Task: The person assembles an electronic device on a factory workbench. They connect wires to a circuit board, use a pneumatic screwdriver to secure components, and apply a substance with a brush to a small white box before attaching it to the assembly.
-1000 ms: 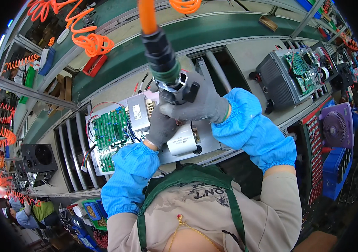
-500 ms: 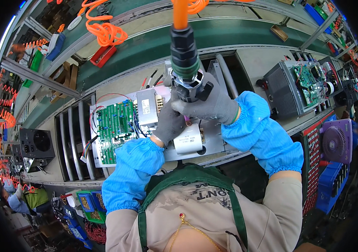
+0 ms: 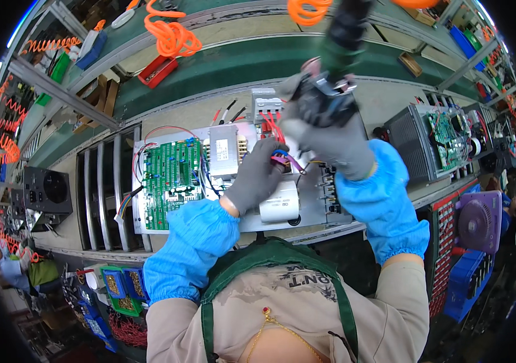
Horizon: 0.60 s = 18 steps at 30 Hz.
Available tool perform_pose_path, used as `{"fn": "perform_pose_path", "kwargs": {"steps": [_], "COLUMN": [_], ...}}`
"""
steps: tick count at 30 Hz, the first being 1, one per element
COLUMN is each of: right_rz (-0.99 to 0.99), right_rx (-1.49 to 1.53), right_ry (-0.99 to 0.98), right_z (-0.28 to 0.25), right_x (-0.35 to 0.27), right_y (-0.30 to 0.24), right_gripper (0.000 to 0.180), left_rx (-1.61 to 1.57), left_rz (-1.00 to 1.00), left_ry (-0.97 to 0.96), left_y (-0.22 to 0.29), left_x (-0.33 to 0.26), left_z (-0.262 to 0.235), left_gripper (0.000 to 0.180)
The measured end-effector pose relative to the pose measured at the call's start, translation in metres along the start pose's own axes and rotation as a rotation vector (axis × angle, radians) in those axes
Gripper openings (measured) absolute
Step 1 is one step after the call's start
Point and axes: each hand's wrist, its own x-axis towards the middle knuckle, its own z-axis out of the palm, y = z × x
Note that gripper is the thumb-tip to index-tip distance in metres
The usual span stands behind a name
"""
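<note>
Gray-gloved, my right hand is closed around a hanging power driver, black with a green band and smeared by motion. It is raised over the right part of a metal chassis plate. My left hand, also gloved, has its fingers curled at a small bunch of purple and blue wires near the plate's middle. Just beside that hand lies a white cylindrical capacitor. A silver boxed component and a green circuit board sit left of it. Red wires run from a gray terminal block behind.
Metal rollers lie left of the plate, with a black fan unit beyond. A gray-cased unit stands at right, near a purple fan. Orange coiled hoses hang above a red bin.
My right hand and the driver have lifted away from my left hand, moving right and away from me. The wires and terminal block have come into view; my left hand stays over the plate.
</note>
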Motion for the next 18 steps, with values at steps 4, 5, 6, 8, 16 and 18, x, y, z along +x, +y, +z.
{"fn": "perform_pose_path", "kwargs": {"steps": [4,5,6,8,16,18], "right_rz": [-0.226,-0.200,-0.173,-0.148,0.097,0.097], "right_rx": [-0.133,-0.065,0.002,-0.021,0.001,-0.038], "right_ry": [0.012,-0.009,-0.030,-0.064,-0.062,-0.045], "right_z": [-0.005,0.005,0.016,0.029,0.057,0.059], "right_x": [0.016,0.020,0.022,0.024,0.015,0.015], "right_y": [-0.031,-0.035,-0.039,-0.035,0.014,0.020], "right_gripper": [0.048,0.049,0.049,0.048,0.039,0.039], "left_rx": [0.111,0.106,0.100,0.004,-0.169,-0.230], "left_rz": [0.207,0.179,0.153,0.020,-0.120,-0.164], "left_ry": [0.132,0.144,0.155,0.109,0.013,0.000], "left_y": [0.021,0.020,0.019,0.014,-0.011,-0.012], "left_x": [-0.041,-0.055,-0.068,-0.085,-0.093,-0.091], "left_z": [-0.020,-0.024,-0.025,-0.022,-0.007,-0.006], "left_gripper": [0.062,0.061,0.060,0.048,0.055,0.053]}}
